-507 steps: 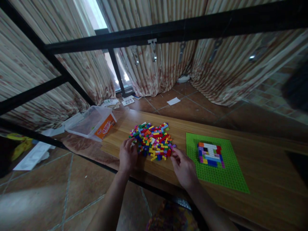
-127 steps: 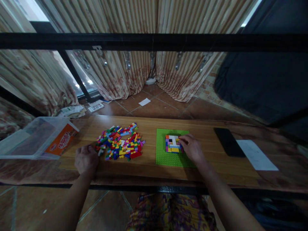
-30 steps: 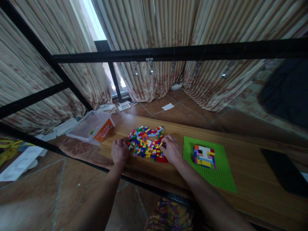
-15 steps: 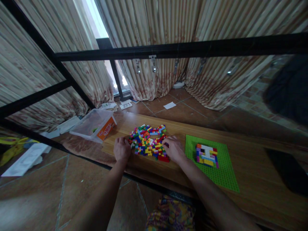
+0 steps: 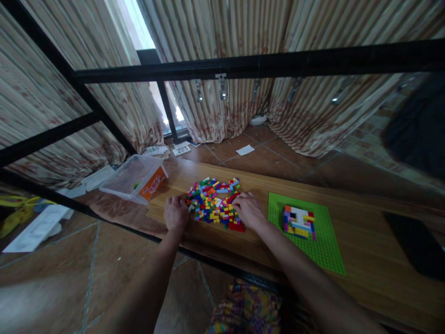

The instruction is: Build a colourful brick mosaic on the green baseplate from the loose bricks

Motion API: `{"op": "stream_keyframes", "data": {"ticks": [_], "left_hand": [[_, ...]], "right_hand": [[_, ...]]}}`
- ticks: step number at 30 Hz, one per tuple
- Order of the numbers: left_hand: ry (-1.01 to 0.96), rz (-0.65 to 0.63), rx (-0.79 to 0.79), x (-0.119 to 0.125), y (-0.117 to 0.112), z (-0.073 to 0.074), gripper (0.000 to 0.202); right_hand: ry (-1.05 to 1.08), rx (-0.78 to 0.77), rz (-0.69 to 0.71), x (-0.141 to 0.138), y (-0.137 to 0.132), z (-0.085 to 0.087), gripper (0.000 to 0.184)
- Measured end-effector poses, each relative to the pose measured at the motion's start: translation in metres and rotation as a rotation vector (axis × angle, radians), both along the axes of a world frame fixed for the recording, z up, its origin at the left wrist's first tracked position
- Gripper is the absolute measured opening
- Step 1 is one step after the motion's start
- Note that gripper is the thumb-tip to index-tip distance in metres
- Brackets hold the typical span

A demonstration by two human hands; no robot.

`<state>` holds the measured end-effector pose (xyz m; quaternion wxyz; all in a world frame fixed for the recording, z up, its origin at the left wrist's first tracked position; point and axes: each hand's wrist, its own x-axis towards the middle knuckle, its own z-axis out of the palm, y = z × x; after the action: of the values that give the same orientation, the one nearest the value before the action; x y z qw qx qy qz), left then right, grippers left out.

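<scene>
Here, left hand (image 5: 175, 213) and right hand (image 5: 249, 211) flank brick pile (image 5: 212, 204), fingers (image 5: 240, 201) curled; cannot tell if gripping.

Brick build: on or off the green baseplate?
On: the build sits on the baseplate, green studs showing all around it. Firmly pressed on: can't tell.

Head camera looks forward, down onto the bricks (image 5: 212, 204).

2 arms (image 5: 153, 269) fwd; L hand (image 5: 175, 213) curled, R hand (image 5: 249, 210) prob. pinched.
</scene>
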<state>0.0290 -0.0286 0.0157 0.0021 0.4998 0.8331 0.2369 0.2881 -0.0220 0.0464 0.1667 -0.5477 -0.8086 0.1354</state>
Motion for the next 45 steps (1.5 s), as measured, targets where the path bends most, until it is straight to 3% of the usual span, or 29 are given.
{"op": "stream_keyframes", "data": {"ticks": [8,16,23,28,33,36,39,41,45], "left_hand": [[-0.016,-0.009,0.005,0.002,-0.001,0.003,0.028],[-0.015,-0.011,-0.004,0.002,-0.001,0.006,0.029],[-0.014,-0.020,-0.008,0.000,0.000,0.006,0.033],[-0.014,-0.012,-0.038,0.003,-0.001,0.011,0.034],[-0.035,0.007,-0.047,0.005,-0.001,0.015,0.034],[-0.045,0.000,-0.046,0.004,-0.001,0.015,0.034],[-0.045,-0.009,-0.050,0.003,-0.001,0.015,0.033],[-0.038,-0.010,-0.059,0.003,-0.001,0.015,0.033],[-0.020,-0.011,-0.070,0.004,-0.001,0.015,0.033]], "right_hand": [[-0.033,0.052,0.103,0.010,0.004,-0.006,0.012],[0.025,0.084,0.062,0.006,-0.008,0.006,0.010],[0.484,0.017,-0.143,0.038,-0.050,0.015,0.015],[0.791,-0.073,-0.350,0.083,-0.073,0.016,0.028],[1.343,-0.165,-0.562,0.135,-0.080,0.014,0.034],[1.469,-0.164,-0.613,0.160,-0.084,0.015,0.037],[1.414,-0.161,-0.637,0.173,-0.088,0.015,0.038],[1.265,-0.147,-0.643,0.175,-0.086,0.015,0.035],[0.649,-0.017,-0.544,0.168,-0.076,0.020,0.022]]}}
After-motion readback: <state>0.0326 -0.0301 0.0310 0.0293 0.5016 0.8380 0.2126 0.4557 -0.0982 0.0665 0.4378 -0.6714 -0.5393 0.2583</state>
